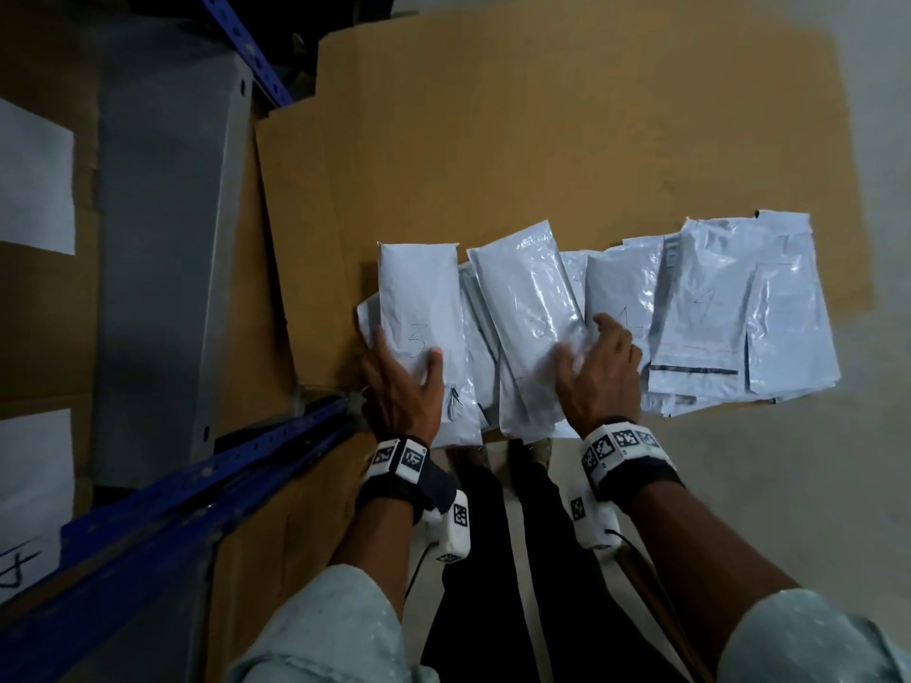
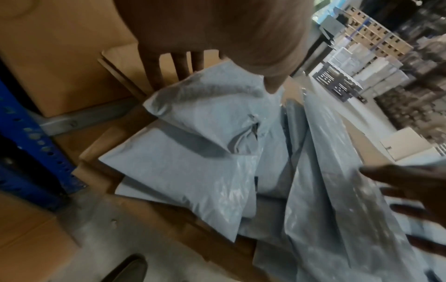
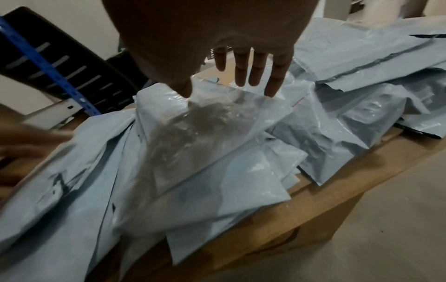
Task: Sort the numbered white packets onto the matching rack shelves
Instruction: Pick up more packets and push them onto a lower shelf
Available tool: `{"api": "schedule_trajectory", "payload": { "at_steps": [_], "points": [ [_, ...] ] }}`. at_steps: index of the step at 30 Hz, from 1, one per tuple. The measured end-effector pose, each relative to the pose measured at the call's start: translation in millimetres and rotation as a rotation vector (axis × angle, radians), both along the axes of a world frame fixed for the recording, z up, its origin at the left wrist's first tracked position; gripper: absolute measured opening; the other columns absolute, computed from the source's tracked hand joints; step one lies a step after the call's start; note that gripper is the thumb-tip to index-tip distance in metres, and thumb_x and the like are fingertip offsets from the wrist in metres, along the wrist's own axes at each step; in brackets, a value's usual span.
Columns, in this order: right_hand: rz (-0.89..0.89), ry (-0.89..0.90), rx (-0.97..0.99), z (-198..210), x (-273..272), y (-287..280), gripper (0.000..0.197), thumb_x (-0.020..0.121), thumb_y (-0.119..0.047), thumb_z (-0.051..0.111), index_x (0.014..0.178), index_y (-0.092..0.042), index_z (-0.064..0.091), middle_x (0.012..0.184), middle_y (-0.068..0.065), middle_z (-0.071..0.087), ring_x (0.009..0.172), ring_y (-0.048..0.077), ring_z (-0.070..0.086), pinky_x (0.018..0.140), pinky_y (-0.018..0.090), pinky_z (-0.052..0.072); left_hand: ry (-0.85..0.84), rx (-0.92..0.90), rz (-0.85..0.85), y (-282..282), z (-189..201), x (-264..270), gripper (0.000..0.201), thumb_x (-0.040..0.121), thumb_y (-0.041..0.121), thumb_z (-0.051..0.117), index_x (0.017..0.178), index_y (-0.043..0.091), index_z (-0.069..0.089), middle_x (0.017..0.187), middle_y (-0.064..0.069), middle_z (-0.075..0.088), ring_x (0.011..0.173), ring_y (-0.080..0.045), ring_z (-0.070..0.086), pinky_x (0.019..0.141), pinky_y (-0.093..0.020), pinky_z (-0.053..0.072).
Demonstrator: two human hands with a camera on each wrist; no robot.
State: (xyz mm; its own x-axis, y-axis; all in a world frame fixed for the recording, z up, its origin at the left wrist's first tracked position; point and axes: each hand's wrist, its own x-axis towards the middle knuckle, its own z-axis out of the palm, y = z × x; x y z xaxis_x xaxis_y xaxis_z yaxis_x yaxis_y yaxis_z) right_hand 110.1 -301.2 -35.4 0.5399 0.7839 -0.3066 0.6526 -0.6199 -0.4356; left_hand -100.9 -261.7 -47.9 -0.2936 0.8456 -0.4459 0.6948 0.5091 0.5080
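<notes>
Several white packets lie overlapping on a flat cardboard sheet (image 1: 542, 115) on the floor. My left hand (image 1: 406, 350) grips the leftmost packet marked 3 (image 1: 419, 293) at its near end, thumb on top and fingers along its left edge. In the left wrist view the left hand (image 2: 224, 76) has its fingers behind that packet (image 2: 205, 106), which is raised above the pile. My right hand (image 1: 589, 342) is spread, thumb on the middle packet (image 1: 527, 288) and fingers reaching over a packet marked 1 (image 1: 626, 288). In the right wrist view the right hand (image 3: 217, 84) shows straight fingers above this packet (image 3: 217, 133).
A packet marked 4 (image 1: 705, 298) tops the right part of the pile. The rack stands on the left: a blue beam (image 1: 197, 480), a grey upright (image 1: 167, 239) and white paper labels (image 1: 34, 179) on brown shelves. My legs in black trousers (image 1: 493, 559) are below the pile.
</notes>
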Motion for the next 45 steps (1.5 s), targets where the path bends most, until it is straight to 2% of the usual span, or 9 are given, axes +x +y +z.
{"api": "schedule_trajectory", "payload": {
  "at_steps": [4,6,9,13,21,30,36,41,45],
  "points": [
    [0.201,0.014,-0.105,-8,-8,-8,0.112,0.076,-0.076,0.066,0.158,-0.019,0.016,0.164,0.016,0.022,0.149,0.036,0.023,0.117,0.053,0.029,0.110,-0.021,-0.117,-2,5,14,0.131,0.059,0.078,0.075,0.159,0.026,0.008,0.156,-0.012,0.026,0.128,-0.037,0.042,0.102,-0.053,0.039],
    [0.234,0.016,-0.163,-15,-11,-9,0.123,0.069,-0.080,0.069,0.160,-0.023,0.008,0.166,0.017,0.017,0.150,0.036,0.021,0.118,0.054,0.028,0.155,-0.064,-0.107,0,0,18,0.138,0.055,0.074,0.080,0.159,0.023,0.004,0.156,-0.014,0.025,0.130,-0.037,0.040,0.104,-0.053,0.038],
    [0.206,0.010,-0.126,-22,-13,-9,0.120,0.068,-0.074,0.073,0.158,-0.023,0.012,0.159,0.017,0.028,0.141,0.038,0.032,0.113,0.055,0.036,0.166,-0.115,-0.043,4,-11,19,0.134,0.058,0.065,0.082,0.158,0.023,0.003,0.151,-0.017,0.029,0.127,-0.042,0.043,0.105,-0.054,0.035],
    [0.168,0.020,-0.027,-25,-10,-11,0.108,0.069,-0.066,0.073,0.154,-0.018,0.025,0.139,0.013,0.043,0.122,0.035,0.045,0.102,0.050,0.046,0.138,-0.036,-0.014,5,-16,17,0.125,0.059,0.053,0.081,0.157,0.022,0.010,0.144,-0.016,0.035,0.119,-0.041,0.047,0.100,-0.052,0.039],
    [0.078,0.151,0.145,-8,-8,-6,0.093,0.068,-0.039,0.081,0.147,-0.024,0.035,0.130,0.004,0.043,0.108,0.025,0.055,0.076,0.046,0.058,0.015,0.169,0.044,-1,-3,18,0.114,0.059,0.049,0.074,0.155,0.026,0.017,0.136,-0.012,0.039,0.109,-0.037,0.049,0.093,-0.051,0.048],
    [0.045,0.163,0.190,18,-13,-14,0.093,0.068,-0.035,0.082,0.147,-0.026,0.034,0.134,-0.001,0.040,0.115,0.022,0.053,0.075,0.038,0.056,-0.065,0.316,0.027,-10,31,16,0.110,0.060,0.042,0.077,0.155,0.027,0.023,0.139,-0.008,0.038,0.119,-0.029,0.046,0.097,-0.051,0.047],
    [0.035,0.155,0.234,58,-11,-20,0.094,0.068,-0.033,0.083,0.148,-0.025,0.035,0.137,-0.001,0.040,0.115,0.022,0.053,0.075,0.034,0.052,-0.112,0.412,0.006,-17,72,12,0.108,0.061,0.040,0.078,0.154,0.019,0.028,0.137,-0.012,0.039,0.120,-0.027,0.043,0.094,-0.034,0.039],
    [-0.012,0.133,0.279,111,-12,-30,0.094,0.068,-0.034,0.082,0.148,-0.028,0.033,0.135,-0.003,0.039,0.115,0.023,0.054,0.076,0.044,0.057,-0.124,0.475,0.023,-31,126,7,0.108,0.059,0.030,0.083,0.153,0.013,0.034,0.136,-0.016,0.043,0.121,-0.025,0.039,0.098,-0.036,0.037],
    [-0.026,0.141,0.330,154,-13,-41,0.092,0.071,-0.033,0.082,0.149,-0.026,0.033,0.135,-0.002,0.038,0.120,0.023,0.051,0.076,0.046,0.057,-0.139,0.537,0.021,-44,170,8,0.106,0.057,0.034,0.079,0.151,0.013,0.036,0.138,-0.014,0.043,0.127,-0.032,0.040,0.101,-0.042,0.038]
  ]
}}
